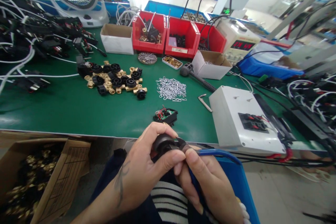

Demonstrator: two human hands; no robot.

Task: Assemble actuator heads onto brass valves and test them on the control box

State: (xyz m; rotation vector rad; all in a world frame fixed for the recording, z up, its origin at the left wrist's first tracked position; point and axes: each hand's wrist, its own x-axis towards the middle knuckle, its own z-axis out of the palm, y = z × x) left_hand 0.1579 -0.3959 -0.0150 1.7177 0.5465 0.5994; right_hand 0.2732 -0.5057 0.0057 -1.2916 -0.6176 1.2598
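- Both hands shared one grip on a black round part [163, 143], held over the lap just in front of the near edge of the green surface [65, 108].
- Left hand [143, 171] wrapped the part from the left, with thumb and fingers closed around its body.
- Right hand [210, 185] met it from the right, thumb and forefinger pressed together on a small dark piece at the part's right end.
- Directly beyond the hands, a small black module with red wires [166, 114] lay on the surface near its edge.
- Further back lay a pile of brass fittings and black knobs [115, 80] and, to its right, a heap of small wire clips [171, 89].
- A white box with black switches [245, 120] sat at the right.
- Red bins [178, 35] stood along the far side.
- A cardboard carton of parts [34, 178] sat below the surface at the left.
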